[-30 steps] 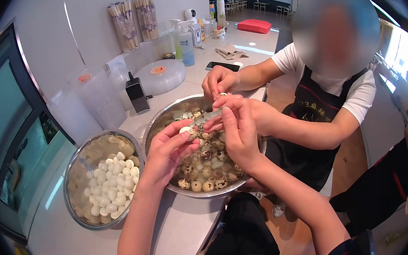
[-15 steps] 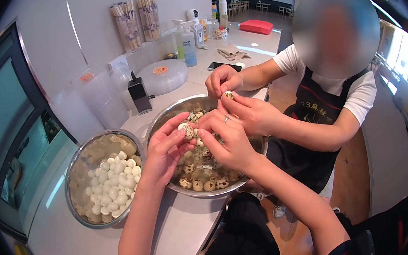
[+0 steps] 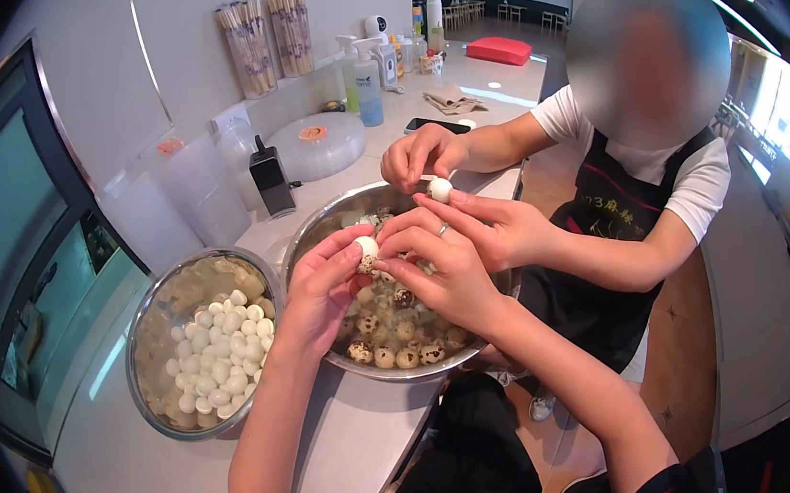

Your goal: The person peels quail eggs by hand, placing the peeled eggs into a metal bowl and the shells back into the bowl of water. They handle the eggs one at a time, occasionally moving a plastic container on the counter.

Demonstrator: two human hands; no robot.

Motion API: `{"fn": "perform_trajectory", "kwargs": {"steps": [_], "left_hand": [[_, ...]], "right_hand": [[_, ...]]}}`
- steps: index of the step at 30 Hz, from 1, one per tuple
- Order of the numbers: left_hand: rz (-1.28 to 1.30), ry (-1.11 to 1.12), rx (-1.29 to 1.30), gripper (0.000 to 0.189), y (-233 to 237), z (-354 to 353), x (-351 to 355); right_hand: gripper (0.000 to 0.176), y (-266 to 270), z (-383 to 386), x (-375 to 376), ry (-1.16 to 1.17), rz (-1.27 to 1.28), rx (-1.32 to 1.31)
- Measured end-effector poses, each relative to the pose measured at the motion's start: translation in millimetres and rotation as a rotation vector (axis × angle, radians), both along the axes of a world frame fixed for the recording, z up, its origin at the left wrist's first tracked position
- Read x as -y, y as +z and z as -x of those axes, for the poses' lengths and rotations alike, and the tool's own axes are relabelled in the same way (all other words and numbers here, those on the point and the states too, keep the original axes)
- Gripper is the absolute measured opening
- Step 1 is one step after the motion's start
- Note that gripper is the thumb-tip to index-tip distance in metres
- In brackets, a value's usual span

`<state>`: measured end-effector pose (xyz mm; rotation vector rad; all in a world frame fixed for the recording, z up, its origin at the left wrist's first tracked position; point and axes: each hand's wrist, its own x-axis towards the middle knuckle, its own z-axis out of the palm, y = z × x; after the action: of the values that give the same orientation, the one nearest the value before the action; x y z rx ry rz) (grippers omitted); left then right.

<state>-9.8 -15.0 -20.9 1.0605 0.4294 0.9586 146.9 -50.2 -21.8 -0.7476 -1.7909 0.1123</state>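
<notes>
A quail egg (image 3: 368, 250), bare and white on top with speckled shell below, is held in the fingertips of my left hand (image 3: 311, 289). The thumb and finger of my right hand (image 3: 444, 270), which wears a ring, pinch at the shell on its lower side. Both hands are over a large metal bowl (image 3: 407, 374) of speckled quail eggs lying in liquid, partly hidden by my hands. To the left, a second metal bowl (image 3: 143, 374) contains many peeled white eggs (image 3: 218, 352).
Across the bowl, a co-worker in a dark apron (image 3: 606, 195) holds a mostly peeled egg (image 3: 439, 190). Behind the bowls stand a black box-shaped device (image 3: 271, 181), round plastic lids (image 3: 317, 147) and a pump bottle (image 3: 368, 90). A phone (image 3: 435, 127) lies farther back.
More white shows on the egg in my left hand, and my right fingers have shifted to its lower side. The co-worker's egg has lost most of its shell.
</notes>
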Motion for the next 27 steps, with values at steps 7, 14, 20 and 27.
{"fn": "perform_trajectory", "kwargs": {"steps": [7, 14, 20, 27], "left_hand": [[-0.008, -0.019, 0.048, 0.028, -1.9, 1.8, -0.5], [0.036, 0.022, 0.106, 0.025, -5.2, 2.4, -2.8], [0.051, 0.080, 0.113, 0.023, -4.8, 1.6, -2.2], [-0.002, -0.030, -0.007, 0.019, -0.5, -0.1, 1.2]], "right_hand": [[0.008, 2.7, 1.0, 3.1, -0.036, 0.040, -0.101], [0.008, -0.4, 2.4, 6.3, 0.001, 0.107, -0.258], [0.015, 2.6, -6.0, 3.1, -0.106, -0.108, -0.031], [0.018, 4.6, 4.2, 3.9, -0.058, 0.045, -0.109]]}}
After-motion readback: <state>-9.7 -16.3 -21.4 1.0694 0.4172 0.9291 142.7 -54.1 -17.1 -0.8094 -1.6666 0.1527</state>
